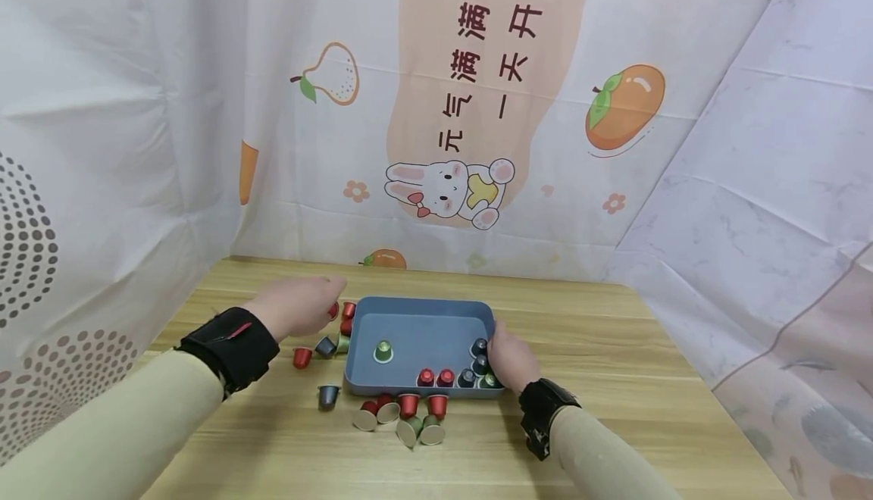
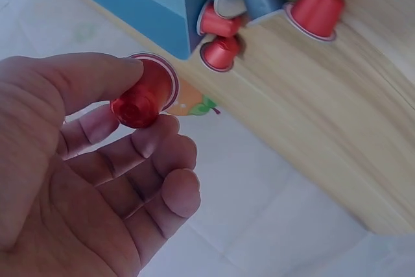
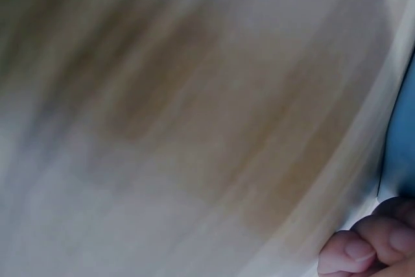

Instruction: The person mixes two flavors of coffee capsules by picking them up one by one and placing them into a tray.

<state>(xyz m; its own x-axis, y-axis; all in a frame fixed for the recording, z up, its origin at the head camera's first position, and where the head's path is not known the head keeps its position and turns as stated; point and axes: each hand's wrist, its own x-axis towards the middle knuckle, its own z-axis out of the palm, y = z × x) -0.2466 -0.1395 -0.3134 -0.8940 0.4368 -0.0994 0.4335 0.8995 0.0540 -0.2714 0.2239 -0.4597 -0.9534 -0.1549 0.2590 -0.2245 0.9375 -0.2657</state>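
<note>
My left hand [image 1: 307,307] pinches a red coffee capsule [image 2: 148,92] between thumb and fingers, to the left of a blue tray [image 1: 423,304]. My right hand [image 1: 513,357] grips the tray's right side; its curled fingers [image 3: 350,251] show against the blue wall in the right wrist view. Inside the tray, a green capsule [image 1: 383,350] stands alone toward the left. Two red capsules [image 1: 436,377] stand along the near wall. Several dark capsules [image 1: 480,364] and a green capsule [image 1: 489,380] gather in the near right corner.
Left of the tray lie red capsules [image 1: 302,357], a dark blue capsule [image 1: 326,346] and a grey capsule [image 1: 329,396]. In front of it are several red and green capsules [image 1: 432,430], some tipped over. A printed curtain [image 1: 327,212] hangs behind the wooden table [image 1: 580,333].
</note>
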